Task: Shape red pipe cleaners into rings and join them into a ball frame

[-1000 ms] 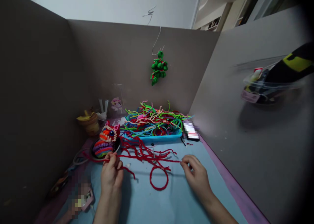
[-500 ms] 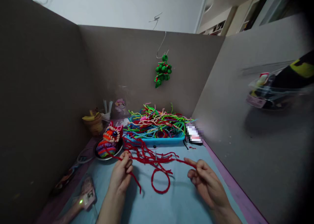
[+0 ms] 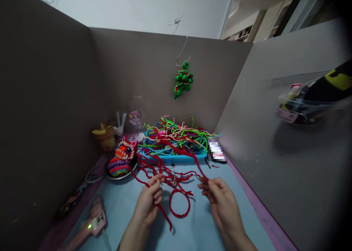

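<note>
My left hand point(image 3: 151, 198) is closed on a red pipe cleaner point(image 3: 164, 211); one end points up left and the other hangs below the fingers. A second red pipe cleaner point(image 3: 198, 163) is pinched in my right hand point(image 3: 221, 203) and slants up left, blurred, across the blue tray's front. Between the hands, a red pipe-cleaner ring point(image 3: 180, 217) lies on the light blue mat point(image 3: 198, 231). Several loose red pipe cleaners point(image 3: 158, 168) are spread just beyond it.
A blue tray point(image 3: 176, 158) heaped with coloured pipe cleaners stands at the back, a phone point(image 3: 217, 151) to its right. A striped figure point(image 3: 122, 157) sits in a metal bowl point(image 3: 118, 177). The pink glue gun point(image 3: 96, 221) shows a green light. Grey panels point(image 3: 143, 67) surround the mat.
My left hand has moved right and a little down with its pipe cleaner. My right hand has come left, and its pipe cleaner now slants upward across the tray.
</note>
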Demonstrator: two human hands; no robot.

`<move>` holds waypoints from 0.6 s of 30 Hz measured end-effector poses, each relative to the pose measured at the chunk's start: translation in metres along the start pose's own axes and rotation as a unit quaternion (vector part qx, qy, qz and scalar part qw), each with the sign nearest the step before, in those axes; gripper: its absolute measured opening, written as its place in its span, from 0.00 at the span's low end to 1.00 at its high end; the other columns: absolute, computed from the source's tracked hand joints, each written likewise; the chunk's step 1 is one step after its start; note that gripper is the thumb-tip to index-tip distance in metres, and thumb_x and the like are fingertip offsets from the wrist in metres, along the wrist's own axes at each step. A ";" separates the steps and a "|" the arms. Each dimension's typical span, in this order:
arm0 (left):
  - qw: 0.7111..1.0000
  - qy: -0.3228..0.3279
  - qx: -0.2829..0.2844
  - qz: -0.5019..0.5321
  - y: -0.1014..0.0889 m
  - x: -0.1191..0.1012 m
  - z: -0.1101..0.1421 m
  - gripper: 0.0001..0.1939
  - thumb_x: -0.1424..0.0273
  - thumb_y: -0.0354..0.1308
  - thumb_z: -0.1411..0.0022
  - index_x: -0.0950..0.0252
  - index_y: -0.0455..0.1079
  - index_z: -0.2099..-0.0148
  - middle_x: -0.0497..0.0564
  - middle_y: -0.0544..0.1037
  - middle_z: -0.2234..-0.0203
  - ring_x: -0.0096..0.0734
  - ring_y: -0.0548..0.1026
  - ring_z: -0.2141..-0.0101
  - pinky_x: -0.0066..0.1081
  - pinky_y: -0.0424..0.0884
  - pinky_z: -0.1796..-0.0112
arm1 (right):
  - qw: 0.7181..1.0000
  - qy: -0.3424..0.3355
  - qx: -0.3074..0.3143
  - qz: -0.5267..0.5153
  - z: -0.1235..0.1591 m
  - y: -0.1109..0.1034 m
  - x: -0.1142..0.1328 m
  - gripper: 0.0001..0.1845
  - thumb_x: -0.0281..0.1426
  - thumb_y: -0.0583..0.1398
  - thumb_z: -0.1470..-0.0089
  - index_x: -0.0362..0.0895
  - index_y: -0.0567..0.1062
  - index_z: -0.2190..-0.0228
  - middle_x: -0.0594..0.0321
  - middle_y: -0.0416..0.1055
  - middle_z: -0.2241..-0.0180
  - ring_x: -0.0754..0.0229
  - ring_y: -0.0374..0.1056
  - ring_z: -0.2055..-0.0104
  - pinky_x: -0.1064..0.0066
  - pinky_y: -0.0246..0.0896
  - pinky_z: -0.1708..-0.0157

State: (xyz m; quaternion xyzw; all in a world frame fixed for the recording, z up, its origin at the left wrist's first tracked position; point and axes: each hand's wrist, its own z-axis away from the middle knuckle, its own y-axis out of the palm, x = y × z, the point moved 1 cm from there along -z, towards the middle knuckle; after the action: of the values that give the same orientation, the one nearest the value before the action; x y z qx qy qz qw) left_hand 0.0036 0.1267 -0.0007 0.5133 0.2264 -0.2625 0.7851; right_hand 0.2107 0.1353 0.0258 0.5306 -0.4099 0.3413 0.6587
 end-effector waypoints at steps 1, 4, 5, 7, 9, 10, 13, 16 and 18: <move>1.000 0.004 0.021 -0.014 0.002 0.002 0.003 0.14 0.77 0.63 0.48 0.70 0.72 0.57 0.53 0.75 0.66 0.08 0.53 0.86 0.15 0.48 0.87 | 0.999 0.008 0.013 0.039 0.002 0.002 -0.009 0.18 0.41 0.69 0.61 0.43 0.69 0.79 0.62 0.77 0.72 0.63 0.70 0.72 0.75 0.62 0.74; 0.997 0.034 0.061 -0.032 0.006 0.003 0.010 0.25 0.76 0.69 0.55 0.65 0.72 0.51 0.56 0.74 0.55 0.08 0.55 0.84 0.16 0.52 0.85 | 0.990 0.045 0.054 0.119 0.010 0.005 -0.038 0.19 0.43 0.67 0.58 0.43 0.68 0.80 0.62 0.74 0.77 0.64 0.66 0.75 0.75 0.56 0.76; 0.996 0.041 0.067 -0.029 0.007 0.003 0.011 0.27 0.75 0.70 0.56 0.64 0.72 0.51 0.56 0.73 0.54 0.08 0.56 0.83 0.16 0.53 0.84 | 0.988 0.059 0.061 0.132 0.012 0.005 -0.045 0.19 0.44 0.66 0.57 0.43 0.67 0.80 0.61 0.74 0.78 0.63 0.65 0.76 0.75 0.55 0.77; 0.997 0.045 0.062 -0.013 0.006 0.001 0.011 0.27 0.73 0.71 0.57 0.63 0.73 0.52 0.54 0.74 0.55 0.09 0.58 0.81 0.16 0.54 0.84 | 0.983 0.080 0.067 0.149 0.017 0.004 -0.055 0.19 0.44 0.64 0.56 0.44 0.66 0.80 0.61 0.74 0.78 0.64 0.62 0.77 0.74 0.53 0.77; 0.998 0.038 0.040 0.020 0.004 -0.002 0.008 0.24 0.69 0.71 0.56 0.64 0.74 0.54 0.53 0.75 0.60 0.11 0.59 0.81 0.15 0.53 0.84 | 0.980 0.087 0.076 0.164 0.021 0.002 -0.058 0.18 0.44 0.63 0.55 0.44 0.66 0.80 0.61 0.74 0.78 0.65 0.61 0.79 0.74 0.52 0.77; 0.998 0.033 0.025 0.039 0.003 -0.003 0.006 0.22 0.66 0.71 0.55 0.65 0.74 0.56 0.52 0.75 0.64 0.12 0.59 0.81 0.15 0.52 0.85 | 0.978 0.089 0.084 0.171 0.023 0.002 -0.058 0.17 0.43 0.63 0.55 0.44 0.65 0.80 0.60 0.74 0.78 0.66 0.60 0.79 0.74 0.52 0.76; 0.996 0.030 -0.008 0.079 -0.001 -0.007 0.000 0.18 0.62 0.69 0.53 0.68 0.74 0.62 0.49 0.74 0.72 0.13 0.58 0.83 0.15 0.51 0.86 | 0.971 0.105 0.110 0.186 0.026 0.000 -0.057 0.16 0.42 0.62 0.55 0.44 0.64 0.79 0.60 0.74 0.77 0.65 0.61 0.79 0.75 0.51 0.78; 0.994 0.054 -0.025 0.093 -0.006 -0.012 -0.003 0.15 0.60 0.63 0.46 0.69 0.73 0.65 0.48 0.72 0.75 0.13 0.59 0.84 0.16 0.52 0.87 | 0.958 0.118 0.149 0.217 0.025 -0.004 -0.055 0.16 0.42 0.60 0.53 0.45 0.63 0.78 0.61 0.74 0.76 0.65 0.60 0.79 0.75 0.50 0.79; 0.992 0.065 -0.034 0.101 -0.008 -0.016 -0.003 0.15 0.61 0.57 0.40 0.70 0.72 0.67 0.46 0.69 0.80 0.14 0.57 0.86 0.16 0.51 0.87 | 0.946 0.079 0.176 0.260 0.017 -0.004 -0.051 0.15 0.43 0.58 0.50 0.45 0.64 0.76 0.62 0.72 0.76 0.64 0.62 0.77 0.74 0.53 0.77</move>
State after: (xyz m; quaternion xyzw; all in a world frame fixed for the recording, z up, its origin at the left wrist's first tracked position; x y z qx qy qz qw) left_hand -0.0139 0.1298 0.0020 0.5228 0.2331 -0.1401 0.8079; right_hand 0.1892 0.1167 -0.0199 0.4846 -0.4140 0.6081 0.4732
